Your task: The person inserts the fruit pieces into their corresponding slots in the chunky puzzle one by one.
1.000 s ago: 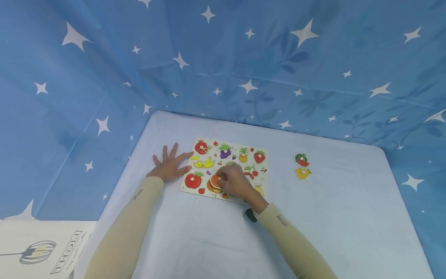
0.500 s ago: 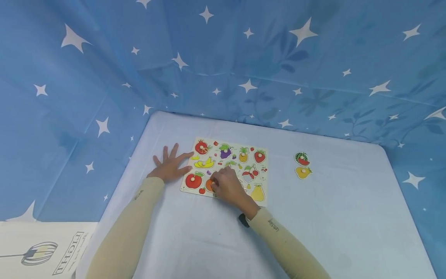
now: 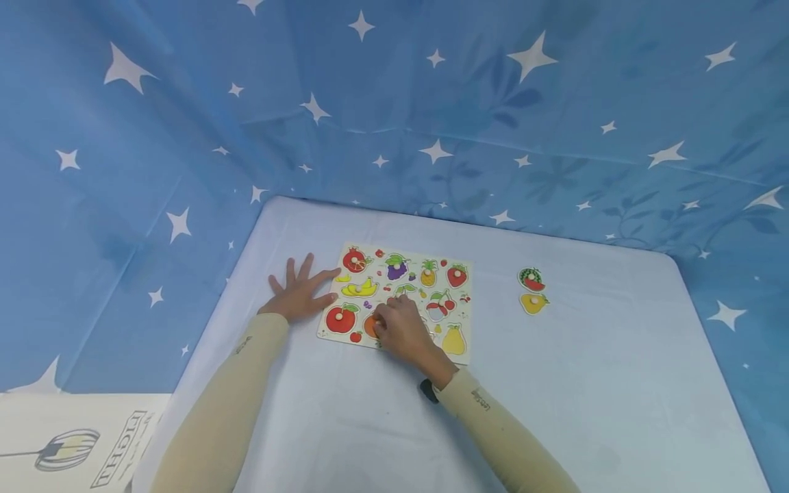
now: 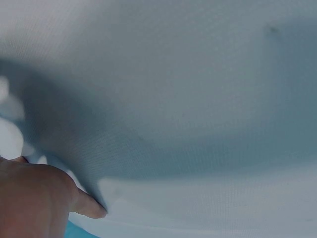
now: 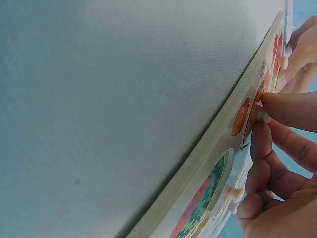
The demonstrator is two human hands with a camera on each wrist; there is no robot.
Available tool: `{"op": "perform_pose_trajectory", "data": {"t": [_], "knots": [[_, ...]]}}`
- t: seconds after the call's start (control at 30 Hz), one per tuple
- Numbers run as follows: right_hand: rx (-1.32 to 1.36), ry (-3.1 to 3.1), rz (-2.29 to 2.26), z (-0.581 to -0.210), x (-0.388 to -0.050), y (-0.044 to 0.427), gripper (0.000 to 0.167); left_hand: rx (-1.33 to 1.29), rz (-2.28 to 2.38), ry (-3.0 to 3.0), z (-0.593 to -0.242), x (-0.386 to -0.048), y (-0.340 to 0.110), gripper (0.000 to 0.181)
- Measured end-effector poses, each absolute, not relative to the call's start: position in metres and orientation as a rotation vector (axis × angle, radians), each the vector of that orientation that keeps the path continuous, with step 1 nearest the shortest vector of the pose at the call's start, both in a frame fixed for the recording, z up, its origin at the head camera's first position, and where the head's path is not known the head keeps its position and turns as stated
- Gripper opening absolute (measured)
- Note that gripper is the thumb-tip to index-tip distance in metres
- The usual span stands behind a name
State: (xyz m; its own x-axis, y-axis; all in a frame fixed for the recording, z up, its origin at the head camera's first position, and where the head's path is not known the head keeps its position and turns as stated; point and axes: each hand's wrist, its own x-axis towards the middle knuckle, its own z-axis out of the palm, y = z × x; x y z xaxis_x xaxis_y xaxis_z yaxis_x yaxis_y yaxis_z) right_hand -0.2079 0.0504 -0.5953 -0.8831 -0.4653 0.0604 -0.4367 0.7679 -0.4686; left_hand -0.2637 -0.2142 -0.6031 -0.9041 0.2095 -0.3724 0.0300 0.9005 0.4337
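Observation:
A wooden fruit puzzle board [image 3: 457, 315] lies on the white-covered table. My right hand [image 3: 403, 327] is over its lower middle, pinching the pale knob of the round orange piece [image 3: 370, 326]. Seen from the right wrist, thumb and finger meet on the knob [image 5: 263, 115], and the orange piece [image 5: 252, 116] sits at its place on the board, partly hidden. My left hand [image 3: 298, 298] rests at the board's left edge with fingers spread, thumb and index finger touching it. Only part of the left hand [image 4: 39, 198] shows in the left wrist view.
Right of the board lie a watermelon piece [image 3: 531, 279] and a pear piece [image 3: 533, 303]. Apple [image 3: 341, 319], banana [image 3: 359, 288], grape [image 3: 396, 267] and strawberry [image 3: 457, 276] pieces with knobs sit on the board. A star-patterned blue curtain [image 3: 370, 103] surrounds the table.
My right hand has moved slightly left and down, lowering the orange piece from a shifted, tilted position onto its place. The left hand stays at the board's edge.

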Motion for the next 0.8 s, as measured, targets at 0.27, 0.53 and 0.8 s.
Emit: {"op": "perform_pose_trajectory", "data": {"t": [0.27, 0.53, 0.8], "knots": [[-0.700, 2.792, -1.003, -0.593, -0.210, 0.058, 0.015, 0.177, 0.600, 2.639, -0.600, -0.262, -0.216, 0.071], [-0.441, 2.669, -1.262, -0.580, -0.216, 0.084, 0.040, 0.171, 0.600, 2.632, -0.599, -0.262, -0.215, 0.072], [-0.323, 2.608, -1.422, -0.567, -0.221, 0.127, 0.054, 0.168, 0.598, 2.641, -0.601, -0.263, -0.215, 0.072]]}}
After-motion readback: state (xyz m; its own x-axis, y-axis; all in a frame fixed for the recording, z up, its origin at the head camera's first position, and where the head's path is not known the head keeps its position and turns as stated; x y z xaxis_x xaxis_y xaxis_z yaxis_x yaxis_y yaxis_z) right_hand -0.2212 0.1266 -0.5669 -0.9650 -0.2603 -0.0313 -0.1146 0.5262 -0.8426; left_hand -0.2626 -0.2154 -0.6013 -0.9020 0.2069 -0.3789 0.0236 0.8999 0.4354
